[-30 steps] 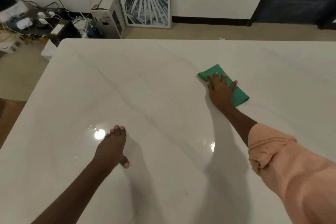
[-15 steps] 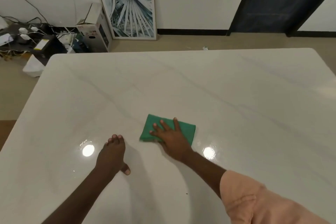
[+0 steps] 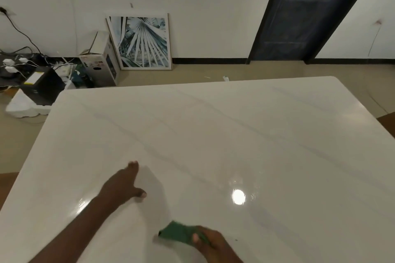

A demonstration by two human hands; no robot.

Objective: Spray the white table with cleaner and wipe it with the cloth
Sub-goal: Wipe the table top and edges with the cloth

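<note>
The white marble-look table (image 3: 213,134) fills most of the head view and shines with a bright lamp reflection. My right hand (image 3: 210,243) lies on the folded green cloth (image 3: 178,233) near the table's front edge, pressing it down against the surface; the hand is blurred. My left hand (image 3: 123,184) rests flat on the table to the left of the cloth, fingers together and thumb out. No spray bottle is in view.
Beyond the far edge a framed leaf picture (image 3: 142,41) leans on the wall beside a cardboard box (image 3: 100,66). Cables, chargers and a black box (image 3: 42,85) clutter the floor at far left. A dark doorway (image 3: 303,13) stands at back right.
My right hand has dragged the green cloth from the far right of the table toward me and to the left, down to the front edge. The left hand stays planted.
</note>
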